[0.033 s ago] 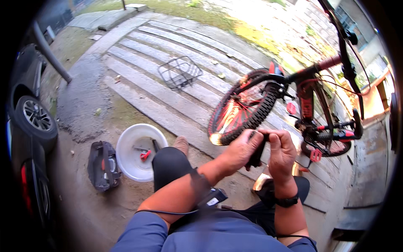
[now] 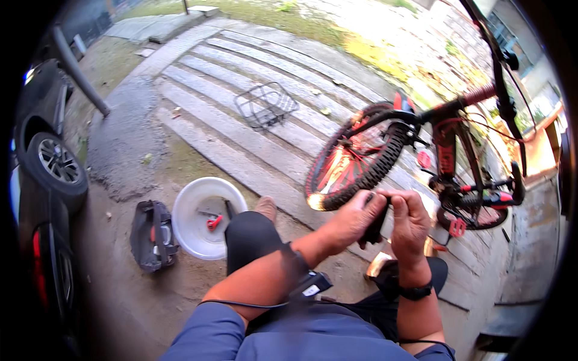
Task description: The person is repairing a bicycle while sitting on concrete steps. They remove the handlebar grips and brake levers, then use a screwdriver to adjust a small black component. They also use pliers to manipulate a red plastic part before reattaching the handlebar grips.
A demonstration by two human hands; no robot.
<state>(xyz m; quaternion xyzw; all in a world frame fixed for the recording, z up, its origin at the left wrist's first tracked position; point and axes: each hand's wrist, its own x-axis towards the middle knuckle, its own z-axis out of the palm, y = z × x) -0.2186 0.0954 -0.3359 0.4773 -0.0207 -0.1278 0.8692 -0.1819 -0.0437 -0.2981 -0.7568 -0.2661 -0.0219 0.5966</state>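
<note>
- Nothing differs between the two pictures.
- Both hands, left hand (image 2: 352, 219) and right hand (image 2: 411, 224), show the same clasp on the dark object (image 2: 377, 225).

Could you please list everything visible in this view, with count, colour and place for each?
red and black bicycle: one, upright, right
knobby bicycle wheel: one, black with red rim, centre
small black object: one, between both hands
black wire basket: one, on paved strips, upper centre
white round plastic basin: one, holding tools, left of knee
black tool bag: one, beside basin
dark car: one, far left
left hand: gripping object
right hand: gripping object, black wristband
</note>
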